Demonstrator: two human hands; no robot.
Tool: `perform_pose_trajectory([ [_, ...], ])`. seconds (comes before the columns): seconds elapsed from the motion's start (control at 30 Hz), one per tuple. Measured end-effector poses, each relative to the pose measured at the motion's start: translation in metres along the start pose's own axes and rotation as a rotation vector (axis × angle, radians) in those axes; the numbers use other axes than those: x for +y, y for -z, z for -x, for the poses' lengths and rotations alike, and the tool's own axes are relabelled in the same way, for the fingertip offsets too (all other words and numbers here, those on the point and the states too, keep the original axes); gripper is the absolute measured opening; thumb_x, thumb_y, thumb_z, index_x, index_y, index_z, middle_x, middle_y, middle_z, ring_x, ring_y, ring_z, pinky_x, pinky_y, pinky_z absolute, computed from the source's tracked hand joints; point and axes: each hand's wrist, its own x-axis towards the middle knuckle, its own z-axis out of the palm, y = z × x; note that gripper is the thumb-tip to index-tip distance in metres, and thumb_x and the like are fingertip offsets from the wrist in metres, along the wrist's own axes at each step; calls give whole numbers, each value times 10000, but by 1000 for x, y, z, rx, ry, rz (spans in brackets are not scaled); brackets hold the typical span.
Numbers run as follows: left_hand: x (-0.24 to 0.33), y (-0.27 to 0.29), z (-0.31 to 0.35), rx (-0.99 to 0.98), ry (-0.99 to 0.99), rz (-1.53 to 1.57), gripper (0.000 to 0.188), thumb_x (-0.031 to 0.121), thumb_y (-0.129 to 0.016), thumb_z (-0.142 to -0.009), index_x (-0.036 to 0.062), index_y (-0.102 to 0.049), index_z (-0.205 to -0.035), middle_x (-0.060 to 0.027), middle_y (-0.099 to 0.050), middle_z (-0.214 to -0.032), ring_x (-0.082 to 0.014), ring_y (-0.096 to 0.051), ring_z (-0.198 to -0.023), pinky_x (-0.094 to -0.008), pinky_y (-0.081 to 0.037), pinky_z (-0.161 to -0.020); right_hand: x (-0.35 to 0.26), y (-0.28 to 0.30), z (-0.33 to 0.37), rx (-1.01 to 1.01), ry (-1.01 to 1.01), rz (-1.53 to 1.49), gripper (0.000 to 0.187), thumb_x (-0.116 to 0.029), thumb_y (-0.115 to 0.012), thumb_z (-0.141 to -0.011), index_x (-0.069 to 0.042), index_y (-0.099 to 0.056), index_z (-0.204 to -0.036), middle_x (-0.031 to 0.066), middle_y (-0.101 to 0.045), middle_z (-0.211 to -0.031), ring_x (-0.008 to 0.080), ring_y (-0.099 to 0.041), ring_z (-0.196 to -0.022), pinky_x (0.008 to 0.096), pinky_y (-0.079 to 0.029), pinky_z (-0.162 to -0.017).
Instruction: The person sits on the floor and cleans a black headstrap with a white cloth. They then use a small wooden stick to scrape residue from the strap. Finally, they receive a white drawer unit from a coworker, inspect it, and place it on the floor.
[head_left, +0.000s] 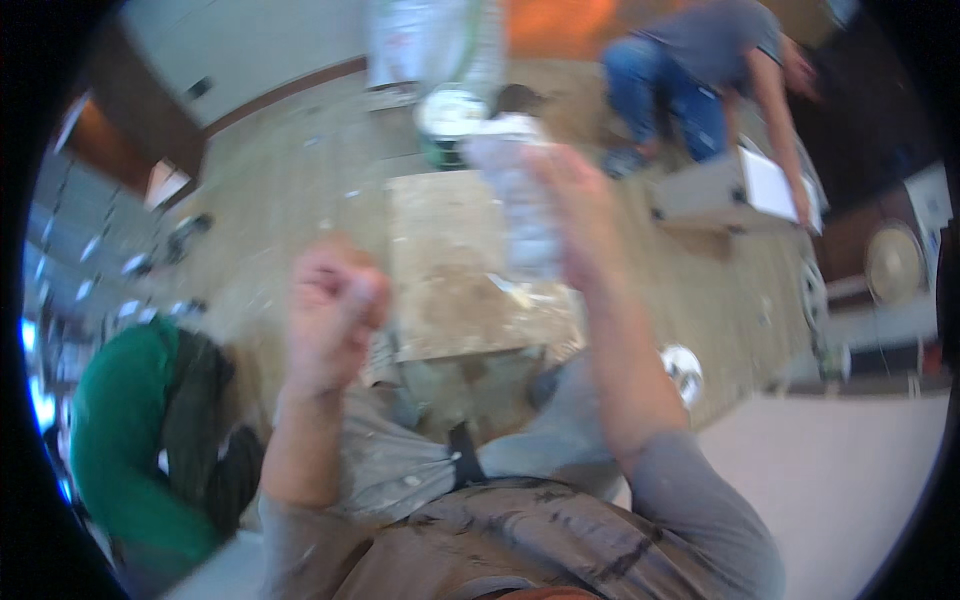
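My left hand [338, 308] is raised at the left of a stained wooden board [440, 265], its fingers curled in and the thumb over them. Whatever lies inside that fist, if anything, is hidden. On the other side, my right hand [578, 205] grips a whitish, crinkled, soft-looking packet [520, 205] along its right edge. The packet stands over the board's right part and is smeared by motion. A crumpled clear plastic piece [535, 305] seems to lie on the board's near right part.
A white-topped bucket [450, 115] stands beyond the board, before white sacks [435, 45]. At the right, a co-worker [690, 75] bends over a white box-shaped piece [715, 195]. Another person in green [130, 430] crouches at the left. A round white container [683, 372] is by my right arm.
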Motion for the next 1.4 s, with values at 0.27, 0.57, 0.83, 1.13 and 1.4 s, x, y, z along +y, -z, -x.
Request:
perform_pose_trajectory([
  [0.27,30,-10,-12,-878,-203,957,686,712,-645,-931,132,-471,-608,32,-370,-524,-154,-347,-457,-383,-454,-649,-22,7,1,-52,-20,-29,230,-245,-684,-1033,-57,-655,-1161,47,-732,-1074,111,-714,-903,282,-583,-797],
  [0.57,56,-17,11,-899,-279,1110,652,539,-840,-866,149,-391,-598,60,-319,-563,-115,-359,-447,-536,-444,-1102,6,-1,7,-99,-123,-36,209,-184,-698,-1020,-53,-648,-1175,33,-721,-1086,103,-691,-951,269,-558,-843],
  [0.83,50,-22,13,-707,-330,1334,604,532,-766,-931,134,-431,-625,48,-333,-553,-115,-337,-442,-470,-534,-891,5,-10,6,-92,-124,-14,237,-184,-703,-1017,-37,-636,-1191,42,-720,-1100,105,-690,-956,267,-554,-854],
  [1.13,22,40,-30,-67,-88,977,530,573,-562,-1031,109,-509,-781,25,-352,-661,-124,-309,-586,-321,-334,-694,5,-14,9,-92,-105,-17,228,-191,-668,-1037,-36,-616,-1196,69,-731,-1103,131,-719,-952,294,-591,-846],
  [1.4,0,32,-41,179,-6,877,488,528,-563,-1011,94,-468,-810,-12,-360,-773,-164,-338,-723,-332,-324,-684,10,-29,16,-115,-39,39,213,-154,-767,-959,-65,-631,-1096,12,-698,-1057,74,-637,-931,263,-528,-851],
])
